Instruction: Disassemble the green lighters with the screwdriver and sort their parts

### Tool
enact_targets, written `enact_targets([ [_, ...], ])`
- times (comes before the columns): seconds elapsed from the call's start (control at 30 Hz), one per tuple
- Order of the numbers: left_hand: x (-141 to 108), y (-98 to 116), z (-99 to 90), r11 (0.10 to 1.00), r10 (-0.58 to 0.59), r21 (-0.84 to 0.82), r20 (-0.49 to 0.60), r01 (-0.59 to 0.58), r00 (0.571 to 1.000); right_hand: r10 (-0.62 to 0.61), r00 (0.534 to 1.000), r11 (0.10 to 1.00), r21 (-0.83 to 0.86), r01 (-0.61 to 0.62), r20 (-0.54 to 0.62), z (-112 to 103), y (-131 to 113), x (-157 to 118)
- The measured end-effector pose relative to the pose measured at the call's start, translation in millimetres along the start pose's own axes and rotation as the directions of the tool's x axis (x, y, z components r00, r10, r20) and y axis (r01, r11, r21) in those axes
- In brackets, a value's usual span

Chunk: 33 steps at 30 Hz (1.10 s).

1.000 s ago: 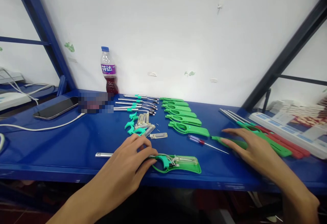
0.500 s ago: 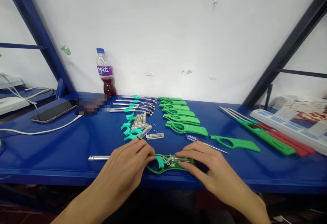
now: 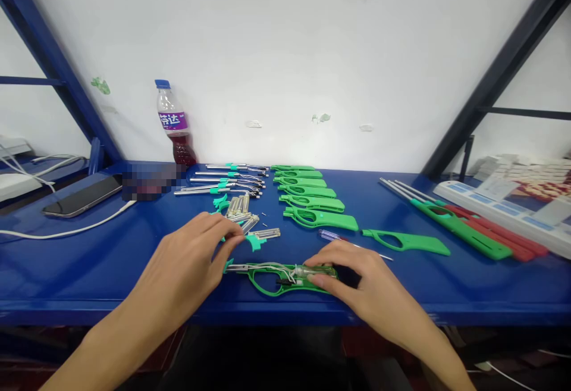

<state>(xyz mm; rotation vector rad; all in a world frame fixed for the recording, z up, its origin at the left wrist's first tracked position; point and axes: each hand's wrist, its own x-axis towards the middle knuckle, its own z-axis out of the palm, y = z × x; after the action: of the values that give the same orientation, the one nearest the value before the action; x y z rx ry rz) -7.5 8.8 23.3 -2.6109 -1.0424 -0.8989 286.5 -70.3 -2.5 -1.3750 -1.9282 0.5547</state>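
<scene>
A green lighter half-shell (image 3: 263,288) lies near the table's front edge, with white wires, a small black part and a metal rod in it. My right hand (image 3: 352,269) pinches the clear fuel tank (image 3: 316,271) at the shell's right end. Up and to the left, my left hand (image 3: 200,254) holds a teal trigger piece (image 3: 256,242) between thumb and fingers. Behind it lie several clear tanks (image 3: 238,205) and other teal pieces (image 3: 220,202). Another teal bit shows beside the rod, partly behind my left hand.
Several green half-shells (image 3: 319,218) lie in a column behind, beside metal rods with wires (image 3: 216,175). A screwdriver (image 3: 330,235) and another green shell (image 3: 413,242) are at the right, with assembled lighters (image 3: 464,230) and a power strip (image 3: 499,209). A bottle (image 3: 173,123) and phone (image 3: 82,196) stand left.
My left hand has moved left and up from the shell with the teal trigger piece, leaving the black part exposed. My right hand stays on the tank. The view has shifted slightly.
</scene>
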Motion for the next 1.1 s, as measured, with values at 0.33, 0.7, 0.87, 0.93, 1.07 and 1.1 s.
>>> enact_targets([
  [0.33, 12.4, 55.1, 25.6, 0.962, 0.179, -0.234, 0.141, -0.143, 0.974, -0.078, 0.997, 0.994, -0.079, 0.078, -0.005, 1.3, -0.1, -2.7],
  [0.7, 7.6, 51.6, 42.1, 0.926, 0.197, -0.336, 0.036, -0.174, 0.980, -0.154, 0.977, 0.978, -0.165, 0.129, -0.150, 2.2, -1.4, -5.5],
  [0.87, 7.4, 53.2, 42.8, 0.937, 0.210, -0.288, 0.015, -0.197, 0.977, -0.226, 0.951, 0.967, -0.165, 0.193, -0.209, 3.5, 1.8, -7.3],
  [0.93, 8.2, 54.2, 42.1, 0.941, 0.204, -0.282, 0.027, -0.188, 0.979, -0.246, 0.942, 0.964, -0.162, 0.213, -0.226, 4.0, 2.4, -7.7],
  [1.07, 9.4, 54.1, 41.7, 0.942, 0.210, -0.280, 0.064, -0.184, 0.976, -0.271, 0.931, 0.958, -0.161, 0.237, -0.244, 4.1, 1.5, -7.8],
  [1.1, 9.3, 53.7, 42.0, 0.942, 0.216, -0.278, 0.069, -0.189, 0.974, -0.273, 0.930, 0.957, -0.165, 0.237, -0.248, 3.9, 1.2, -7.8],
])
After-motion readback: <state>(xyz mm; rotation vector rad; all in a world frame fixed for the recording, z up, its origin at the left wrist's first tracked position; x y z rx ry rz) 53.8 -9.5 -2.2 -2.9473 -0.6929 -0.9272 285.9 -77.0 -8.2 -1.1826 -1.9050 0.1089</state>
